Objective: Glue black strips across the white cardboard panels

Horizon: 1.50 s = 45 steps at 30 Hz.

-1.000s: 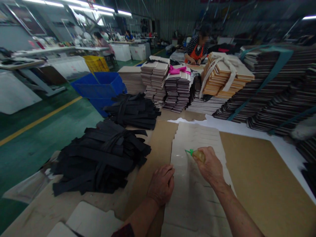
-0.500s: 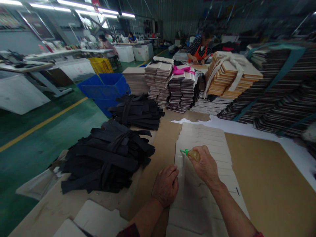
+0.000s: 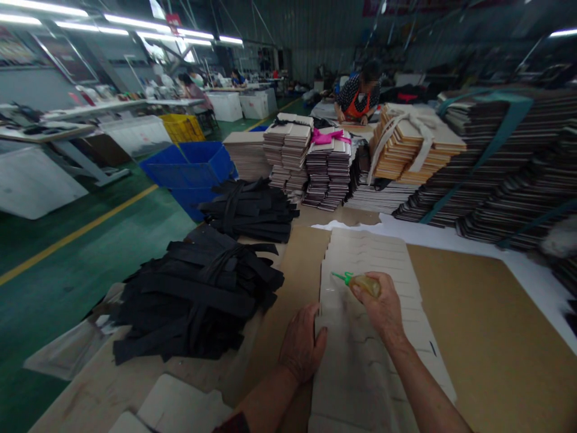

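In my right hand (image 3: 384, 310) is a squeeze glue bottle (image 3: 363, 285) with amber contents, tilted so that its green nozzle (image 3: 341, 277) points left. The tip hovers over or touches a row of overlapping pale boards (image 3: 383, 255); I cannot tell which. A shiny wet streak shows on the boards below the nozzle. My left hand (image 3: 300, 346) lies at the left edge of the row, thumb apart from the fingers, gripping nothing. Brown cardboard (image 3: 478, 313) lies under the boards.
Bundles of black strips (image 3: 193, 294) lie on the left. Blue crates (image 3: 189, 168) stand on the floor beyond. Stacks of boards (image 3: 329, 171) line the back, with tied tan boards (image 3: 415, 144) and a tall strapped stack (image 3: 500, 150) at right. A co-worker (image 3: 360, 96) bends over another table.
My right hand has shifted slightly right and turned, showing more of the glue bottle. My left thumb has spread away from the fingers. The camera view has tilted slightly.
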Motion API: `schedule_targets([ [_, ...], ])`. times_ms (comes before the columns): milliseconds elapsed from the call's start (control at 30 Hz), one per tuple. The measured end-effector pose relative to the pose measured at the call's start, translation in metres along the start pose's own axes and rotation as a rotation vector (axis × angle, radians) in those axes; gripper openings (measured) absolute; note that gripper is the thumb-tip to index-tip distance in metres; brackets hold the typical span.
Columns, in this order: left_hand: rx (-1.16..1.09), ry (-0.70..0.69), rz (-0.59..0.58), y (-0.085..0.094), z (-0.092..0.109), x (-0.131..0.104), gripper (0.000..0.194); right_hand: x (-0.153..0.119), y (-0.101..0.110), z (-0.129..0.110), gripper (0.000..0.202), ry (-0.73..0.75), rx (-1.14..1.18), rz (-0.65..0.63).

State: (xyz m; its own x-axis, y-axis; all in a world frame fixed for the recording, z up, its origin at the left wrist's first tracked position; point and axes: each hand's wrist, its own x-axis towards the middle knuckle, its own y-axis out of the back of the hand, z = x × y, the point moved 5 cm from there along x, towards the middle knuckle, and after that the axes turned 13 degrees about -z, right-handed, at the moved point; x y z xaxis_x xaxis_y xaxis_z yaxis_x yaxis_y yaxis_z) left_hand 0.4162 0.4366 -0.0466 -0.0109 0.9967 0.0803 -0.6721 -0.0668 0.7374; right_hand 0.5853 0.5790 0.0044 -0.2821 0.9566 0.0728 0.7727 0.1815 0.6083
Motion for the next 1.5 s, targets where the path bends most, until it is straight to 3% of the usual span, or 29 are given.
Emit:
schedule_targets([
  [167,0.008,0.050,0.023,0.014,-0.008,0.042,0.023,0.002,0.016,0.012,0.037,-0.072,0.027,0.121],
  [267,0.062,0.033,0.035,0.017,-0.015,0.075,0.025,0.011,0.006,0.004,0.035,-0.020,-0.022,0.098],
  [367,0.097,-0.023,0.001,0.013,-0.023,0.090,0.026,0.021,-0.008,-0.004,0.029,0.030,-0.098,0.050],
  [533,0.123,-0.056,-0.006,0.005,-0.033,0.085,0.031,0.030,-0.024,-0.009,0.025,0.069,-0.206,-0.028],
  [800,0.162,-0.062,-0.017,0.007,-0.029,0.086,0.031,0.031,-0.033,-0.021,0.018,0.087,-0.321,-0.080],
  [1033,0.182,-0.055,-0.025,0.005,-0.031,0.087,0.030,0.027,-0.028,-0.029,0.014,0.105,-0.424,-0.107],
  [1500,0.179,-0.072,-0.014,0.006,-0.030,0.088,0.031,0.024,0.002,-0.008,0.016,-0.015,-0.492,-0.044],
])
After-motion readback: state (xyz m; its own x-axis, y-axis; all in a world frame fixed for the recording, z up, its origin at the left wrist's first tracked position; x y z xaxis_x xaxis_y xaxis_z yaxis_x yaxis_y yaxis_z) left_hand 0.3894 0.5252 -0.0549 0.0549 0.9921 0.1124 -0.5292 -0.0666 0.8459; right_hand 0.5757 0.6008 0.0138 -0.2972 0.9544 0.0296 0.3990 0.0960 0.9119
